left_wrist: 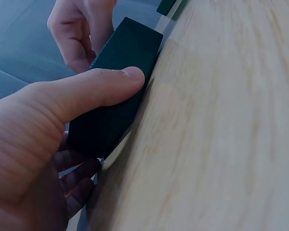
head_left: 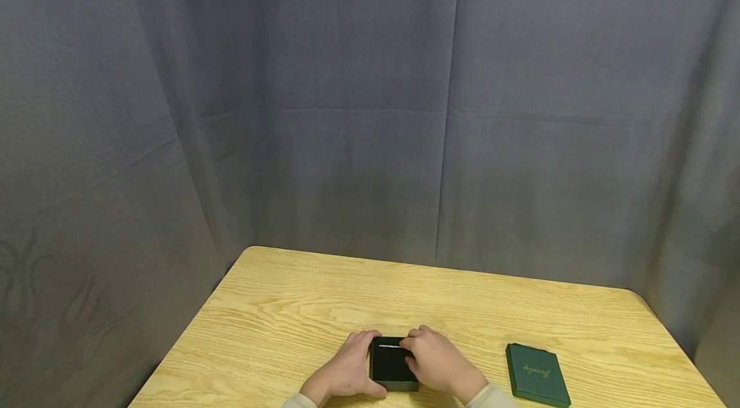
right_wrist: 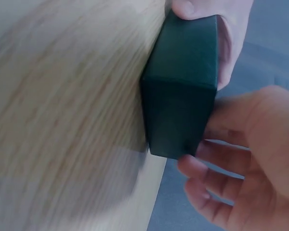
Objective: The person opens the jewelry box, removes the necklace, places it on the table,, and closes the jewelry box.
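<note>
Open dark green box [head_left: 403,387] on the tabletop [head_left: 289,305], bottom centre of the head view.
The left hand [head_left: 349,367] grips the box's left side, thumb at the near wall; the right hand [head_left: 437,360] bends its fingers over the right edge, and whether they pinch anything is unclear. A white strip [head_left: 388,346] shows inside, toward the far edge. A flat green piece [head_left: 537,374] with gold lettering lies lower right.
</note>
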`<action>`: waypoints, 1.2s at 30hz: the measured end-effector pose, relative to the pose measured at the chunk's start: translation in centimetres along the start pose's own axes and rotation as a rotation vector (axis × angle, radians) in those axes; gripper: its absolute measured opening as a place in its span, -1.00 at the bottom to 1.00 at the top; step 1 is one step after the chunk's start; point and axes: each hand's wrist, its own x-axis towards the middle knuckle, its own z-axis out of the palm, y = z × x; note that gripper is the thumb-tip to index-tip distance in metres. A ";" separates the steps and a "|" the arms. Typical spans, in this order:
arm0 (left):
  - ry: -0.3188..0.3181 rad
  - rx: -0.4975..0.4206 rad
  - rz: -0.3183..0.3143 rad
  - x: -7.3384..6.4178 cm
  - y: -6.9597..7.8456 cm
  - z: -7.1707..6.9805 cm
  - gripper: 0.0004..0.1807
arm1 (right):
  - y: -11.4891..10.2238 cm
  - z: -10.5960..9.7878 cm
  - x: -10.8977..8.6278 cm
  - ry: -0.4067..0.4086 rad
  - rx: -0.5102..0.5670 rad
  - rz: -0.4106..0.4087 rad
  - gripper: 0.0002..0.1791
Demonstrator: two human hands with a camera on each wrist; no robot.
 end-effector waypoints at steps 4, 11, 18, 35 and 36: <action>0.003 -0.006 0.012 0.0 0.0 0.0 0.06 | -0.2 0.6 0.4 0.052 -0.091 0.019 -0.92; 0.011 0.002 0.021 0.0 0.1 -0.1 0.05 | -0.4 1.4 1.2 0.144 -0.229 0.028 -0.88; 0.010 0.011 0.008 -0.1 0.2 -0.1 0.04 | -0.5 1.7 1.6 0.141 -0.290 0.031 -0.86; 0.011 0.015 0.016 0.1 0.1 0.0 0.03 | -0.6 2.1 1.8 0.108 -0.307 0.044 -0.90; 0.012 0.017 0.017 0.1 0.1 0.0 0.03 | -0.5 2.1 1.7 0.107 -0.292 0.046 -0.89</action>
